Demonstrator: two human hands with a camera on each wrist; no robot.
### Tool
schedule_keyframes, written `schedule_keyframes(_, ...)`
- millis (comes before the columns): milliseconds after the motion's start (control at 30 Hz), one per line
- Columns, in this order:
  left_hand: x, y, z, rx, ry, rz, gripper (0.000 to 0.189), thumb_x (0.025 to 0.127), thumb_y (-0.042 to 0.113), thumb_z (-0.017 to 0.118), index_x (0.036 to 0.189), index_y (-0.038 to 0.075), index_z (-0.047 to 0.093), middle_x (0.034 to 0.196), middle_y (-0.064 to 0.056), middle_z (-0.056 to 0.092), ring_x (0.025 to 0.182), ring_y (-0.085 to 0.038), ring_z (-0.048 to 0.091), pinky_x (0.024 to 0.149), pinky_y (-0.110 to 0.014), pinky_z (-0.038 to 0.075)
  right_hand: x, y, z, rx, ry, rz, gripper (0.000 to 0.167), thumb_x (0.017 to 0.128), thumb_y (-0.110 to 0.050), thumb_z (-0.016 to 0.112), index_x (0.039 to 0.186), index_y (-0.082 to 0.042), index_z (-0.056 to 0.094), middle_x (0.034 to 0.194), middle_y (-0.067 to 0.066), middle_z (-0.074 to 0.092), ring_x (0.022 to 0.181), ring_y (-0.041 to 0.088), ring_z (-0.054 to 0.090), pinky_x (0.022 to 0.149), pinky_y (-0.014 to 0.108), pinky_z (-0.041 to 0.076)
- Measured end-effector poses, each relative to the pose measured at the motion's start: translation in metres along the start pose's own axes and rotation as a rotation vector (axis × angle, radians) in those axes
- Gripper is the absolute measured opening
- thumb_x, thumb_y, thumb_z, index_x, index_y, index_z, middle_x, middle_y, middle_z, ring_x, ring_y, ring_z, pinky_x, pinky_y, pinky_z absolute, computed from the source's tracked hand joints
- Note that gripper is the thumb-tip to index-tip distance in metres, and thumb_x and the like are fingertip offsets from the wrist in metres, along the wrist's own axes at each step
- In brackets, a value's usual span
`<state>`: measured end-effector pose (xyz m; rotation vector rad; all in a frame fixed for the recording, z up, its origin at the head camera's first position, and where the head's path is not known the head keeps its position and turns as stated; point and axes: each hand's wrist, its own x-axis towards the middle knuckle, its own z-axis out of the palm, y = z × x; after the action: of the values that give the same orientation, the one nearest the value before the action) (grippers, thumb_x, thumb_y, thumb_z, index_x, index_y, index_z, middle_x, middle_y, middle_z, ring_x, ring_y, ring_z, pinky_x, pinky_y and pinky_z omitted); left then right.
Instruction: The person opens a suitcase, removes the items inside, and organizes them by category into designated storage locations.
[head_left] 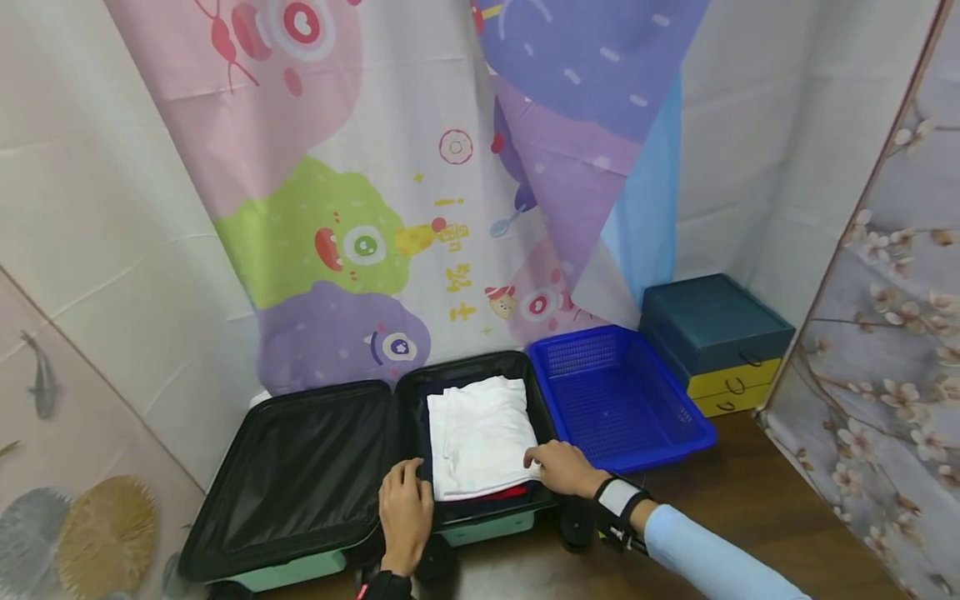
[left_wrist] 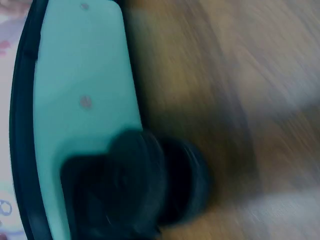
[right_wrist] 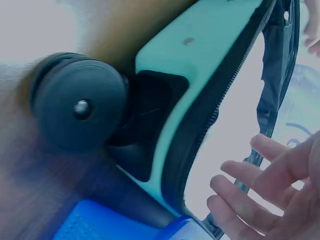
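A mint-green suitcase (head_left: 491, 529) with black lining lies unfolded on the wooden surface, its lid half (head_left: 300, 467) to the left. Folded white clothing (head_left: 480, 433) fills most of the other half, and a strip of red fabric (head_left: 512, 492) peeks out below its front edge. My right hand (head_left: 566, 468) is over the clothing's front right corner; its fingers (right_wrist: 235, 200) are spread and slightly bent, holding nothing visible. Beside the clothing's left front corner, at the suitcase's inner edge, is my left hand (head_left: 405, 508) with relaxed fingers. The left wrist view shows the suitcase side and a black wheel (left_wrist: 135, 185).
To the right of the suitcase stands a blue plastic basket (head_left: 607, 408). Behind it is a dark teal box with yellow drawers (head_left: 727, 383). A cartoon-printed curtain (head_left: 390, 250) hangs at the back. Another suitcase wheel (right_wrist: 82, 107) sticks out at the front right.
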<state>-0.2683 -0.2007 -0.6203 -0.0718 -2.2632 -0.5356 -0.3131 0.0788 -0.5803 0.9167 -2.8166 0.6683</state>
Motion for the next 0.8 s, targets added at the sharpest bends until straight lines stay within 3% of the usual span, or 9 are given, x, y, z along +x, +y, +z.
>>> schedule_keyframes(133,0.009,0.014,0.013,0.005,-0.148,-0.105,0.028,0.083,0.000,0.068,0.110,0.000,0.065,0.102,-0.022,0.060,0.088,-0.041,0.060,0.073,-0.055,0.048,0.017,-0.002,0.006,0.055,0.010,0.003,0.032,0.075,0.010,0.053,0.099,-0.003,0.070,0.092,0.016,0.070,0.084,0.033,0.066,0.067,0.047,0.052)
schedule_keyframes(233,0.016,0.023,0.018,-0.013,-0.292,-0.193,0.030,0.085,0.002,0.068,0.114,-0.003,0.062,0.098,-0.026,0.058,0.082,-0.043,0.060,0.066,-0.056,0.049,0.024,-0.004,0.011,0.105,-0.043,0.031,0.030,0.078,0.007,0.052,0.105,0.003,0.065,0.094,0.020,0.068,0.087,0.036,0.065,0.072,0.047,0.051)
schedule_keyframes(333,0.021,0.026,0.020,-0.020,-0.437,-0.267,0.033,0.084,0.004,0.067,0.116,-0.004,0.060,0.092,-0.027,0.057,0.078,-0.044,0.060,0.062,-0.057,0.048,0.028,-0.005,0.014,0.162,-0.125,0.129,0.028,0.083,-0.001,0.054,0.110,0.005,0.060,0.098,0.022,0.066,0.093,0.038,0.063,0.079,0.049,0.050)
schedule_keyframes(400,0.023,0.026,0.022,-0.025,-0.497,-0.297,0.034,0.082,0.004,0.068,0.113,-0.004,0.060,0.089,-0.027,0.058,0.076,-0.045,0.060,0.062,-0.057,0.048,0.029,-0.005,0.017,0.182,-0.176,0.217,0.027,0.085,-0.007,0.056,0.110,0.004,0.057,0.098,0.023,0.065,0.095,0.041,0.062,0.080,0.051,0.049)
schedule_keyframes(467,0.023,0.025,0.026,-0.039,-0.516,-0.321,0.031,0.080,0.003,0.070,0.109,-0.004,0.061,0.087,-0.027,0.060,0.077,-0.045,0.061,0.063,-0.057,0.049,0.029,-0.004,0.021,0.191,-0.211,0.278,0.025,0.087,-0.011,0.058,0.108,0.003,0.054,0.098,0.023,0.064,0.093,0.042,0.062,0.081,0.052,0.048)
schedule_keyframes(600,0.022,0.020,0.035,-0.058,-0.458,-0.341,0.022,0.074,-0.001,0.074,0.094,-0.004,0.065,0.082,-0.022,0.062,0.076,-0.042,0.063,0.063,-0.054,0.050,0.028,-0.004,0.029,0.155,-0.227,0.326,0.023,0.088,-0.013,0.064,0.103,0.000,0.053,0.090,0.020,0.063,0.084,0.039,0.063,0.075,0.050,0.049)
schedule_keyframes(700,0.022,0.020,0.037,-0.094,-0.411,-0.353,0.020,0.071,-0.007,0.073,0.089,-0.003,0.065,0.079,-0.019,0.062,0.073,-0.039,0.062,0.061,-0.052,0.050,0.027,-0.004,0.034,0.111,-0.160,0.319,0.022,0.083,-0.008,0.069,0.097,-0.001,0.054,0.085,0.018,0.057,0.077,0.038,0.061,0.068,0.049,0.050)
schedule_keyframes(800,0.026,0.022,0.033,-0.196,-0.411,-0.393,0.027,0.069,-0.008,0.072,0.093,-0.003,0.060,0.082,-0.020,0.063,0.071,-0.036,0.061,0.060,-0.050,0.048,0.030,-0.003,0.037,0.101,-0.032,0.280,0.022,0.074,0.002,0.070,0.091,0.000,0.056,0.085,0.018,0.053,0.074,0.036,0.058,0.064,0.047,0.049)
